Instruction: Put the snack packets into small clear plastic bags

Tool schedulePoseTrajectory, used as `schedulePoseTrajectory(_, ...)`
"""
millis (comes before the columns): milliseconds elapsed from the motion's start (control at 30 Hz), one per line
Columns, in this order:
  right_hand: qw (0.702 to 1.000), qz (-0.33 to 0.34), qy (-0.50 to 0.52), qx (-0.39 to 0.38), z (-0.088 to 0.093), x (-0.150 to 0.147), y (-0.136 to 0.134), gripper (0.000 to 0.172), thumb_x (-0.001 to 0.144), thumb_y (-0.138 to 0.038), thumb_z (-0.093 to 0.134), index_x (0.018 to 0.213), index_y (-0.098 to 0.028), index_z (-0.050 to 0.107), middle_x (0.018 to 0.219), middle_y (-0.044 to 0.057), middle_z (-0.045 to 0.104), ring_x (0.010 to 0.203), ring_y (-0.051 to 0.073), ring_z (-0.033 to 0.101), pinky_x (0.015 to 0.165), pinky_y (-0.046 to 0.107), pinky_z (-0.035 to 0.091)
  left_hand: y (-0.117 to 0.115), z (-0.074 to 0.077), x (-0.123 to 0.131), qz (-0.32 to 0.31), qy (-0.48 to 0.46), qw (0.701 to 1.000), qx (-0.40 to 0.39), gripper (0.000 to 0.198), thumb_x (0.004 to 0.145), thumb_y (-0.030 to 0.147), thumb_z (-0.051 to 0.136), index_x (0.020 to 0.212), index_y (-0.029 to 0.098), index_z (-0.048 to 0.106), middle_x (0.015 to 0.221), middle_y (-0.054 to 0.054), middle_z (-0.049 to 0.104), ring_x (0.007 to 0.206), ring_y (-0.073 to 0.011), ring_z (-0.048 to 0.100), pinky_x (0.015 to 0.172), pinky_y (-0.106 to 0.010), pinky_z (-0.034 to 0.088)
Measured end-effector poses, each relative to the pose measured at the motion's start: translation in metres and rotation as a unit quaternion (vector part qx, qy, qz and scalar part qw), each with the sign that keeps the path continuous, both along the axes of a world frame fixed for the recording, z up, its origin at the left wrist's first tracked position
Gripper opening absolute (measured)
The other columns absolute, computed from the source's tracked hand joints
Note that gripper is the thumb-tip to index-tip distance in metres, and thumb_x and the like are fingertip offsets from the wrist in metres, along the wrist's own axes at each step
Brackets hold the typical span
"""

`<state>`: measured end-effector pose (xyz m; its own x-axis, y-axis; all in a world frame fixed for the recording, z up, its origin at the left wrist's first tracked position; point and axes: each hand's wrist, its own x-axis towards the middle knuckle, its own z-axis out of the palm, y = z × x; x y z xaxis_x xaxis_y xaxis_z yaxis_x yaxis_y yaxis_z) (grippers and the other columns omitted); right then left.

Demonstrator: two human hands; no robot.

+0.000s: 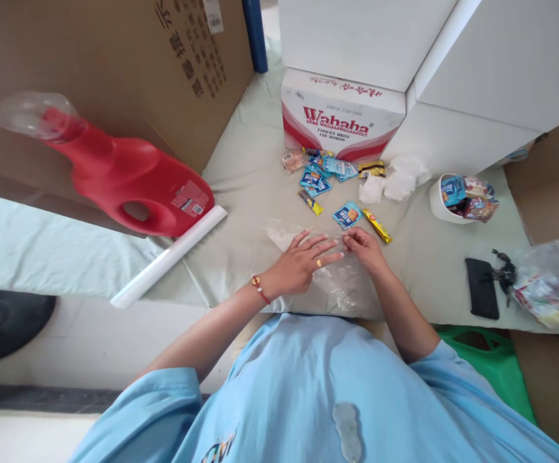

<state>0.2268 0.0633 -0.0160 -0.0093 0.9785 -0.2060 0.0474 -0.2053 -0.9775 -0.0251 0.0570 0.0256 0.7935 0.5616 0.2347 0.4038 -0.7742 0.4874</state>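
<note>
The left hand (303, 263) spreads its fingers, loose and extended, over a crumpled, transparent, thin plastic bag (340, 286) on the pale green cloth-covered surface (245, 193), right before the person. The right hand (366, 251) has its fingertips pinched together on the bag's edge. Just beyond lie a blue-and-white square snack packet (347, 215) and a narrow yellow wrapped bar (377, 225).

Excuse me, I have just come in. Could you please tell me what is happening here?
A person in a light blue shirt is handling some clear plastic with both hands. The left hand is spread over it; the right hand appears to pinch its edge. Beyond them lie a blue packet and a yellow packet, with more packets near the Wahaha box. A white container at the right also holds packets.
</note>
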Motion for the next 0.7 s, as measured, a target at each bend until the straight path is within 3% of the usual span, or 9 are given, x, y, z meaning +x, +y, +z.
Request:
schedulePoseTrajectory(100,1.0,-0.022,-0.018,-0.003,-0.005,0.005,-0.001,0.031,0.077,-0.05,0.075,0.087,-0.023,0.063,0.07,-0.005,0.062,0.058,0.012,0.053,0.057,0.026,0.044,0.0,-0.014,-0.001,-0.022,0.078,0.995,0.05,0.062,0.085,0.002,0.053,0.14,0.027,0.066,0.125,-0.009,0.076,0.136,-0.0264,0.058,0.129,-0.054,0.026)
schedulePoseTrajectory(200,0.996,-0.071,-0.058,-0.014,-0.014,0.016,-0.003,0.029,0.077,-0.05,0.069,0.086,-0.024,0.06,0.069,-0.005,0.061,0.053,0.013,0.05,0.05,0.026,0.041,-0.012,-0.021,-0.024,0.027,0.111,0.988,0.104,0.037,0.097,0.007,0.048,0.119,0.023,0.074,0.101,-0.007,0.078,0.117,-0.0241,0.066,0.119,-0.05,0.038)
schedulePoseTrajectory(300,0.99,-0.097,-0.099,-0.019,-0.023,0.024,-0.003,0.027,0.079,-0.049,0.064,0.088,-0.024,0.06,0.071,-0.003,0.062,0.053,0.014,0.052,0.048,0.026,0.042,-0.042,-0.028,-0.059,0.074,0.102,0.985,0.116,0.035,0.099,0.007,0.048,0.115,0.023,0.074,0.105,-0.008,0.079,0.112,-0.0233,0.069,0.106,-0.046,0.046)
schedulePoseTrajectory(433,0.987,-0.093,-0.127,-0.019,-0.031,0.022,0.0,0.028,0.081,-0.05,0.06,0.091,-0.024,0.061,0.078,-0.001,0.066,0.054,0.013,0.053,0.051,0.027,0.045,-0.088,-0.031,-0.1,0.1,0.134,0.985,0.049,0.037,0.097,0.009,0.049,0.122,0.023,0.073,0.122,-0.009,0.079,0.118,-0.0248,0.069,0.1,-0.045,0.049)
schedulePoseTrajectory(500,0.988,-0.078,-0.134,-0.014,-0.033,0.018,0.003,0.028,0.082,-0.05,0.059,0.091,-0.024,0.061,0.079,-0.001,0.066,0.055,0.013,0.054,0.054,0.027,0.046,-0.101,-0.022,-0.112,0.131,0.145,0.98,0.022,0.041,0.095,0.01,0.049,0.128,0.021,0.071,0.138,-0.011,0.073,0.123,-0.0263,0.066,0.096,-0.043,0.052)
schedulePoseTrajectory(567,0.989,-0.059,-0.137,-0.009,-0.034,0.014,0.008,0.028,0.083,-0.049,0.058,0.093,-0.023,0.062,0.079,0.0,0.067,0.056,0.014,0.055,0.056,0.028,0.047,-0.103,-0.005,-0.117,0.187,0.14,0.972,0.021,0.038,0.094,0.011,0.05,0.121,0.02,0.074,0.141,-0.011,0.071,0.116,-0.0269,0.067,0.091,-0.042,0.055)
schedulePoseTrajectory(633,0.988,-0.044,-0.147,-0.004,-0.034,0.011,0.013,0.028,0.085,-0.048,0.058,0.095,-0.023,0.064,0.081,0.001,0.068,0.06,0.016,0.058,0.059,0.029,0.049,-0.093,0.017,-0.111,0.26,0.125,0.957,0.043,0.03,0.096,0.012,0.05,0.108,0.02,0.077,0.126,-0.01,0.078,0.1,-0.0257,0.067,0.085,-0.041,0.055)
schedulePoseTrajectory(700,0.985,-0.036,-0.17,0.006,-0.033,0.008,0.018,0.029,0.086,-0.049,0.058,0.098,-0.023,0.066,0.083,0.002,0.07,0.068,0.018,0.062,0.064,0.03,0.051,-0.076,0.034,-0.093,0.312,0.113,0.94,0.074,0.028,0.099,0.015,0.05,0.107,0.02,0.077,0.108,-0.008,0.081,0.091,-0.0251,0.066,0.081,-0.04,0.055)
